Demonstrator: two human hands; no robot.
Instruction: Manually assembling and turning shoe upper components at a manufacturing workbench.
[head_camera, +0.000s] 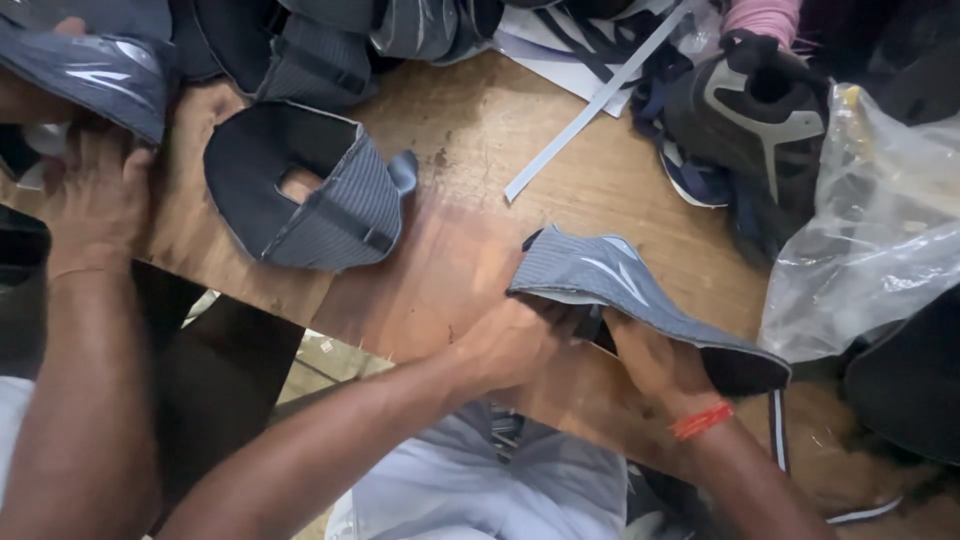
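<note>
Holding a grey striped shoe upper (610, 275) between them, the left hand (515, 340) and right hand (655, 360) each keep a grip pinched on its lower edge, just above the near edge of the wooden worktop (480, 140). One more upper (310, 190) lies flat to the left, well apart. A co-worker's hand (95, 195) at far left presses a third upper (90, 70). One finished shoe (745, 115) and one clear plastic bag (880, 220) sit to the right.

Shoe upper (610, 275) — grey, finely striped, pale streaks.
</note>
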